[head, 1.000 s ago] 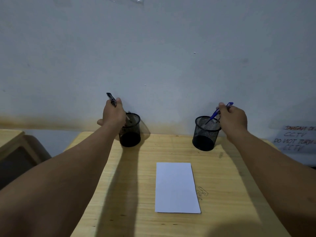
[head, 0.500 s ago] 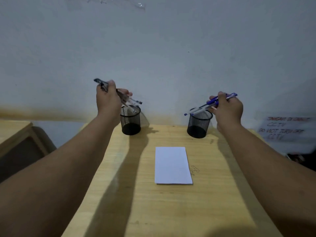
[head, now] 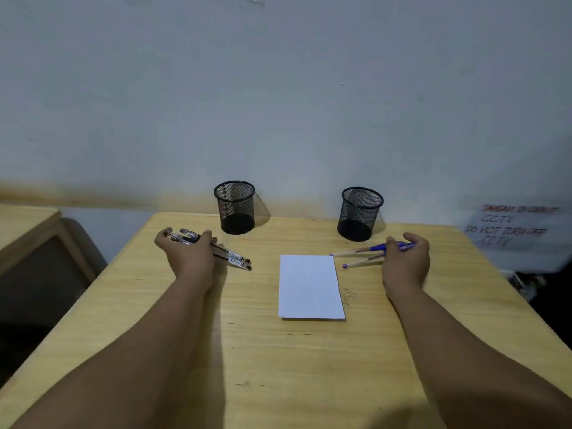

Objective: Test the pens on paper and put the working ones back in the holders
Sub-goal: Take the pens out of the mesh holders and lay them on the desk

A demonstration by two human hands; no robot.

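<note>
Head view: left hand [head: 188, 257] grips dark pens [head: 230, 257] low over tabletop [head: 278, 366], tips pointing right toward paper [head: 310, 286]. Right hand [head: 405, 261] grips blue pens [head: 362, 257], tips pointing left, one tip at paper's top-right corner. Paper lies between hands, right bundle nearer. Both holders, left [head: 234, 207] and right [head: 360, 213], look empty, behind paper. Likely next: pick one pen, scribble.

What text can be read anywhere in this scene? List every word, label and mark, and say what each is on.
"DO NOT TURN OFF CCTV": red handwriting on the white paper sign on the wall at right.
The line above on that sign ends in "CCTV"; its first red words are too blurred to read.
White barcode labels on the clear black pens: too small to read.
Pen scribble on the light wooden desk beside the white paper sheet: illegible.
</note>
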